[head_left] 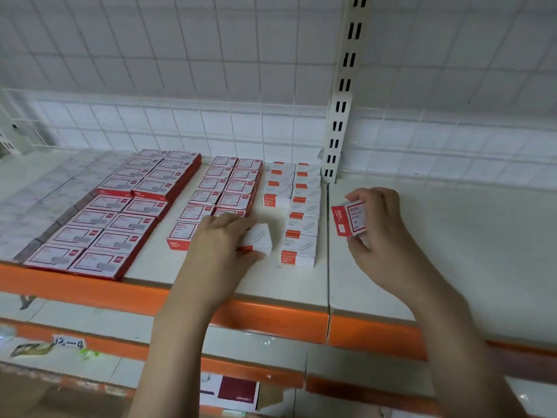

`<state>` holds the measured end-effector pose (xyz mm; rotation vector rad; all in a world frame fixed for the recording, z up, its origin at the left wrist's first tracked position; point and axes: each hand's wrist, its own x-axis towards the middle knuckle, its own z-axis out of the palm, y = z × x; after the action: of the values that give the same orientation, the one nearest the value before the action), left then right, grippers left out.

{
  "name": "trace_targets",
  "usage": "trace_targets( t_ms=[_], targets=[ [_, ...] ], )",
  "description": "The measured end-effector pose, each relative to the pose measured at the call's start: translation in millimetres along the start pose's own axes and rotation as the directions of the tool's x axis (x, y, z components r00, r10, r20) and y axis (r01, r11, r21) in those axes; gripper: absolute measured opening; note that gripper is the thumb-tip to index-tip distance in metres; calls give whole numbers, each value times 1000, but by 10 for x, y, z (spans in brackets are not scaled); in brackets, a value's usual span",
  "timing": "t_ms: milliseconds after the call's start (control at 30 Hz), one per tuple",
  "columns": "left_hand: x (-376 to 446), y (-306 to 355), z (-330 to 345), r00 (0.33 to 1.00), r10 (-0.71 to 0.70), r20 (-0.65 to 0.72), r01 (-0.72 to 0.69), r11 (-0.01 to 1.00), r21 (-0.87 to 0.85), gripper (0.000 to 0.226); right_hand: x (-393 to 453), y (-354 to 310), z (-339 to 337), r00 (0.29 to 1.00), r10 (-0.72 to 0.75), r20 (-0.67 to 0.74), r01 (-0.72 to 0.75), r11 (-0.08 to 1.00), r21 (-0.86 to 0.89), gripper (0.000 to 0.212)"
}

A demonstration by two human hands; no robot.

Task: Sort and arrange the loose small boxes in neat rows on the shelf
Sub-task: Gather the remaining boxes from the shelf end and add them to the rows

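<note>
My left hand (221, 239) grips a small white box (259, 239) with an orange strip, held low over the shelf between the red-framed rows and the white rows. My right hand (376, 224) holds a small red-and-white box (349, 218) upright above the bare shelf to the right. On the white shelf (437, 251) lie two rows of small red-framed boxes (224, 188), with one more (180, 235) at the front left of them. Two rows of white boxes with orange labels (301, 224) stand to their right; the left row is shorter.
Larger red-framed boxes (117, 218) fill the shelf's left in two rows, with grey boxes (36, 203) beyond them. A slotted white upright (340, 116) stands at the back by a wire grid (211, 86). An orange front edge (271, 315) runs below; lower shelves hold a dark red carton (238, 390).
</note>
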<state>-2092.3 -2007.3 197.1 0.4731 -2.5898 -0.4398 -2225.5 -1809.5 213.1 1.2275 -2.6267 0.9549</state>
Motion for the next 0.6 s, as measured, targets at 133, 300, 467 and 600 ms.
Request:
trace_targets(
  t_ms=[133, 300, 467, 600],
  targets=[
    [160, -197, -38, 993, 115, 14, -114, 990, -83, 49, 86, -167, 127, 995, 79, -64, -80, 997, -5, 48],
    [345, -476, -199, 967, 256, 12, -250, 954, -167, 47, 163, -481, 287, 974, 150, -172, -171, 979, -111, 44],
    [636, -496, -205, 937, 346, 35, -338, 930, -145, 47, 105, -739, 400, 953, 201, -226, -236, 961, -144, 47],
    [867, -384, -67, 923, 343, 173, -344, 939, -21, 46, 26, -844, 362, 942, 225, -250, -275, 943, -188, 48]
  ],
)
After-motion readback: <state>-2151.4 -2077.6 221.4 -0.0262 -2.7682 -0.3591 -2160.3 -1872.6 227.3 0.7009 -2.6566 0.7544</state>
